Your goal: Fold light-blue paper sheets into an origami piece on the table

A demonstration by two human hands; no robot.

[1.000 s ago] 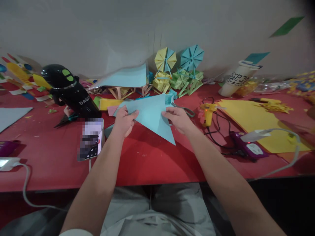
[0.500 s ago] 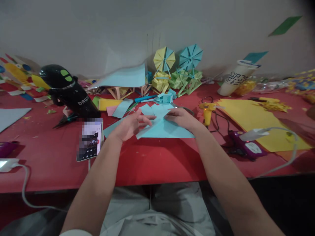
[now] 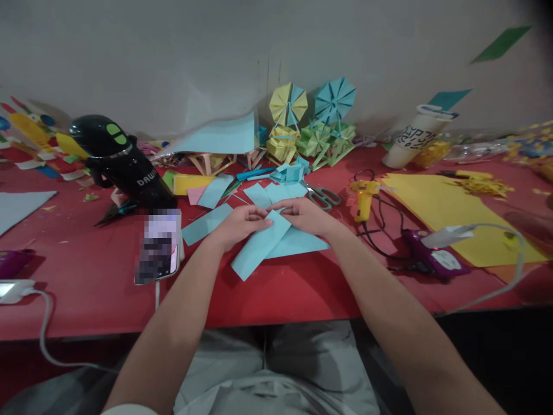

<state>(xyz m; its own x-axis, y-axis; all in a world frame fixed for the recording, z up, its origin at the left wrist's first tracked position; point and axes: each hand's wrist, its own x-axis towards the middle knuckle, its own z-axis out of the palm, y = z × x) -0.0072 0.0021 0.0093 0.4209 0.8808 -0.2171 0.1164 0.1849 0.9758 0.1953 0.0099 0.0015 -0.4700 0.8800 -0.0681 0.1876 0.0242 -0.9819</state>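
A light blue sheet of paper (image 3: pixel 261 245) is bent over, one strip-like part slanting toward the table's front edge and another part spreading right beneath it. My left hand (image 3: pixel 245 223) grips its upper left side, thumb on top. At the upper fold, close to the left fingertips, my right hand (image 3: pixel 306 215) pinches the same sheet with curled fingers; its right part passes under that hand. Just beyond the hands lie cut light blue pieces (image 3: pixel 258 195), and a separate blue strip (image 3: pixel 205 223) rests left of my left hand.
Scissors (image 3: pixel 323 197) and a yellow glue gun (image 3: pixel 363 199) with a looping cord lie to the right, near a purple power socket (image 3: pixel 434 253). On the left are a phone (image 3: pixel 162 245) and a black bottle (image 3: pixel 123 161). Folded paper models (image 3: pixel 288 106) stand at the wall.
The blue sheet has been turned and folded over, so a strip now slants forward. My left hand has closed on it and both hands have come together. The scissors show more.
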